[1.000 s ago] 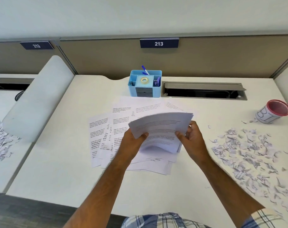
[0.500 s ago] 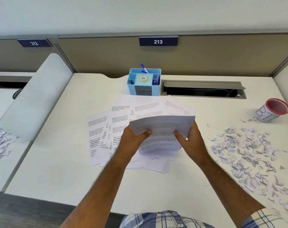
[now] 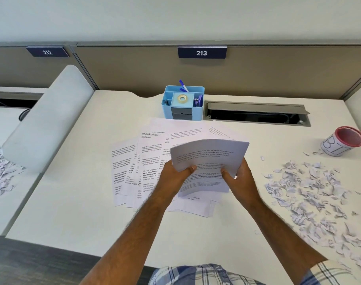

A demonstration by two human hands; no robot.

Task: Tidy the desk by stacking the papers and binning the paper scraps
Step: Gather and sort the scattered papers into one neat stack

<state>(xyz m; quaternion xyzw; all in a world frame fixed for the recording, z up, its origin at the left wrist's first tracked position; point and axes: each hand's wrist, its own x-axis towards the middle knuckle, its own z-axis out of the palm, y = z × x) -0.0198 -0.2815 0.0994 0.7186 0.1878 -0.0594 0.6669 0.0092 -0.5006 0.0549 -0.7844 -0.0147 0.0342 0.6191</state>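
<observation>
A bundle of printed sheets (image 3: pixel 209 159) stands tilted above the desk's middle, its top edge curling towards me. My left hand (image 3: pixel 175 175) grips its left edge and my right hand (image 3: pixel 240 177) grips its right edge, thumbs on the front. Under and left of the bundle, several loose printed papers (image 3: pixel 134 167) lie fanned out on the white desk (image 3: pixel 76 212). A wide scatter of torn paper scraps (image 3: pixel 311 194) covers the desk's right side. A small red-rimmed bin (image 3: pixel 343 144) lies tipped at the far right, its mouth facing me.
A light blue desk organiser (image 3: pixel 182 103) with tape and pens stands behind the papers. An open grey cable tray (image 3: pixel 255 113) runs along the back. A grey divider panel (image 3: pixel 45 120) slants on the left, with more scraps (image 3: pixel 0 173) on the neighbouring desk.
Both hands have shifted the bundle slightly away from me and more upright, its top edge now curling forward. The loose papers and scraps have not moved.
</observation>
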